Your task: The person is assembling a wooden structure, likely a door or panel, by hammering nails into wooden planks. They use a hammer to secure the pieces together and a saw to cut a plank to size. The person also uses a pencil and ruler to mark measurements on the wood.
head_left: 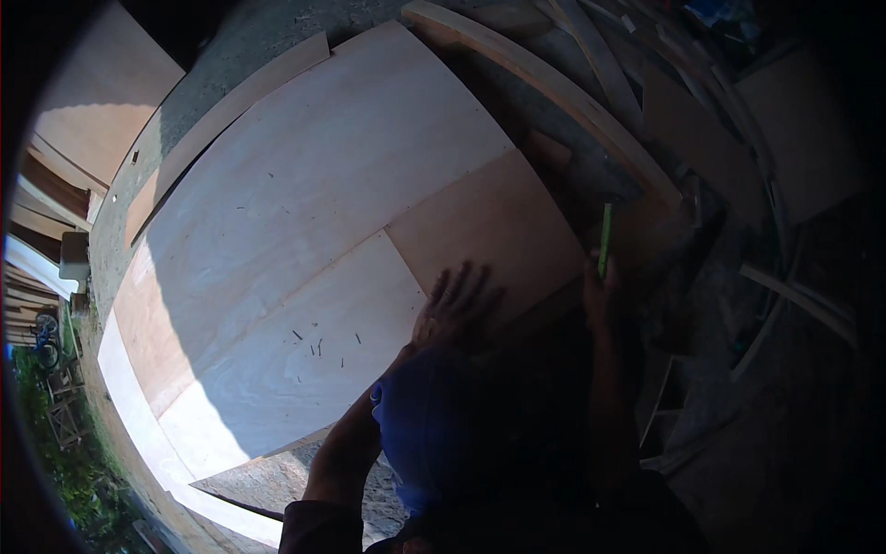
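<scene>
Pressing flat on the wood, the left hand (454, 309) lies open with its fingers spread on a small plywood panel (484, 235), close to this panel's near edge. The small plywood panel is a pale brown rectangle, smooth and a little darker than the sheets around it, and it sits at the right side of the stack, partly in shadow.

The right hand (598, 294) is closed around a thin green pencil (605, 238), which stands up and points to the far side. This hand is just beside the right edge of the small panel, where the wood stops and the dark ground begins.

Under the small panel lies a large plywood sheet (305, 175), very light in colour, with a soft grain, in bright sun. Another light sheet (286, 369) lies on the near left part, and some small dark nails (318, 346) are scattered on it, a little left of the left hand. The far and left parts of the sheets are free, so there is much open surface there.

To the right the room is narrow: a long curved wooden strip (554, 88) runs along the far right edge, and behind it many wood offcuts (738, 129) lie in a dark pile. On the left, rough concrete ground (231, 55) shows between the sheets and another leaning board (97, 111).
</scene>
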Demonstrator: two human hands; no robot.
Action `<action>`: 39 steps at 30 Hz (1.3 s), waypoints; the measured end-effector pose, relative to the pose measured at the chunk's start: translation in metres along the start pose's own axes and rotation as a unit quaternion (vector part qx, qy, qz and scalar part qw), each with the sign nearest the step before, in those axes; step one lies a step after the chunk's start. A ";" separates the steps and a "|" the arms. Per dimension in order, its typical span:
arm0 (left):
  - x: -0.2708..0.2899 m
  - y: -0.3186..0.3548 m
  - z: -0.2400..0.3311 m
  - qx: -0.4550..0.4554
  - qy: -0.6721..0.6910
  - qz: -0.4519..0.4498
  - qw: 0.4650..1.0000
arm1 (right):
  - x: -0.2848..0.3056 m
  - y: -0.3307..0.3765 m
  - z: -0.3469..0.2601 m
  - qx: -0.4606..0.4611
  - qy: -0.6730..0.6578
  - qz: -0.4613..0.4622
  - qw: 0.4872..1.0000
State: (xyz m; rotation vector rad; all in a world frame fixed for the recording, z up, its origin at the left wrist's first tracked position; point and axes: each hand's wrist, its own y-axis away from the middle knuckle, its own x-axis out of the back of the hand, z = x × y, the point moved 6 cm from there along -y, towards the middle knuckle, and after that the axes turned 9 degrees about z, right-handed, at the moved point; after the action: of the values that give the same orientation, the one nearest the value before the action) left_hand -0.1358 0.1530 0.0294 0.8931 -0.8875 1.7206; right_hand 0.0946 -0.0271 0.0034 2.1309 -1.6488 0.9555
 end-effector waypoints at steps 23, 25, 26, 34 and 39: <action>-0.001 -0.006 0.015 0.038 -0.057 -0.011 0.998 | 0.006 0.206 -0.099 -0.660 -0.437 -0.061 0.608; 0.006 -0.004 0.011 0.039 -0.064 -0.011 0.997 | -0.004 0.203 -0.112 -0.693 -0.458 -0.043 0.555; 0.006 -0.006 0.012 0.037 -0.064 -0.011 0.997 | -0.007 0.201 -0.114 -0.694 -0.440 -0.068 0.565; 0.005 -0.002 0.010 0.038 -0.080 -0.012 0.996 | -0.022 0.218 -0.105 -0.708 -0.428 -0.128 0.547; 0.000 -0.009 0.022 0.037 -0.067 -0.033 0.997 | -0.014 0.216 -0.092 -0.686 -0.437 -0.131 0.567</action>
State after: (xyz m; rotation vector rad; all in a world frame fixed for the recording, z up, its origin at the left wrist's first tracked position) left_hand -0.1238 0.1361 0.0416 1.0849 -0.8764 1.6618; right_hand -0.1395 -0.0296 0.0257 1.3826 -1.3162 -1.3914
